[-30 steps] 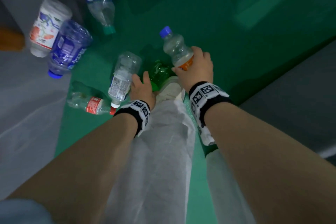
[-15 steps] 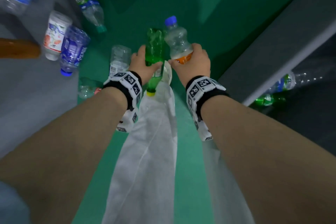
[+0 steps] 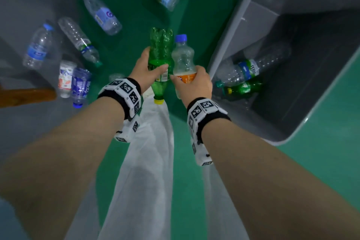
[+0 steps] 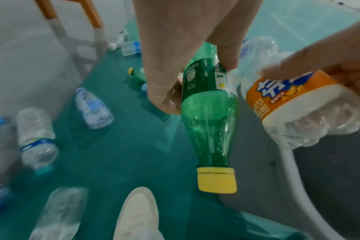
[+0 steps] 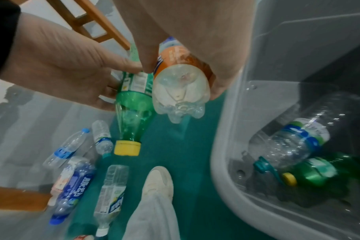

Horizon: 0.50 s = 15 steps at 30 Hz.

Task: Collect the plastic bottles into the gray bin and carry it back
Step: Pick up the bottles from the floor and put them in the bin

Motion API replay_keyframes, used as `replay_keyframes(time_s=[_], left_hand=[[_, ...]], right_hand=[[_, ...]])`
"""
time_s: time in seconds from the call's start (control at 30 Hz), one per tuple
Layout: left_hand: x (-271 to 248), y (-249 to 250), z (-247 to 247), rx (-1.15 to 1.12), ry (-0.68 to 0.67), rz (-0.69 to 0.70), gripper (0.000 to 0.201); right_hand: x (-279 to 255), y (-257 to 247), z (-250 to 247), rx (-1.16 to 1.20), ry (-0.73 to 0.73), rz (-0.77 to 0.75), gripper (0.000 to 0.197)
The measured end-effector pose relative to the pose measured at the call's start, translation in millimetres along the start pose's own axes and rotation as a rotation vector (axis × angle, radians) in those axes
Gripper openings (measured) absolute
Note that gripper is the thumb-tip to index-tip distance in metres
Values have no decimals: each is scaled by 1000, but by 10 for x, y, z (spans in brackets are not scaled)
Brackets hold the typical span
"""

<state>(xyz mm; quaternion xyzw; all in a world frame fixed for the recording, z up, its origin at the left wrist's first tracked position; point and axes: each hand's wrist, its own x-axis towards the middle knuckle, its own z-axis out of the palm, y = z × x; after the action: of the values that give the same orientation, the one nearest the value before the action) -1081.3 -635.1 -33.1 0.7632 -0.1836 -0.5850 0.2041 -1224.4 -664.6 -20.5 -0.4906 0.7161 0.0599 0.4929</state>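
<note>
My left hand (image 3: pixel 147 69) is wrapped around a green bottle (image 3: pixel 161 52), held with its yellow cap (image 4: pixel 216 180) pointing down. My right hand (image 3: pixel 194 84) is wrapped around a clear bottle with an orange label (image 3: pixel 183 60), blue cap up. The two bottles touch, side by side. The gray bin (image 3: pixel 229 45) is just to my right, with a clear bottle (image 3: pixel 251 68) and a small green one (image 3: pixel 243 88) lying inside. More bottles lie on the green floor (image 3: pixel 132 15).

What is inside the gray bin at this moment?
Inside the gray bin lie two bottles: a clear bottle with a blue-green label and a small green bottle with a yellow cap, touching. The near wall hides part of the bin floor, so more could be there.
</note>
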Motion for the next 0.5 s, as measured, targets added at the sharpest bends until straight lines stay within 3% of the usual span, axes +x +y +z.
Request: replay_keyframes(time_s=[0.13, 0.3, 0.5], left_hand=[[-121, 385, 362, 77, -61, 95, 93], [-171, 799, 1030, 244, -139, 231, 71], [-20, 939, 1943, 347, -188, 151, 75]], right_hand=[[14, 245, -445, 84, 60, 76, 66], [153, 675, -959, 127, 121, 181, 69], [389, 1315, -1377, 304, 186, 439, 65]])
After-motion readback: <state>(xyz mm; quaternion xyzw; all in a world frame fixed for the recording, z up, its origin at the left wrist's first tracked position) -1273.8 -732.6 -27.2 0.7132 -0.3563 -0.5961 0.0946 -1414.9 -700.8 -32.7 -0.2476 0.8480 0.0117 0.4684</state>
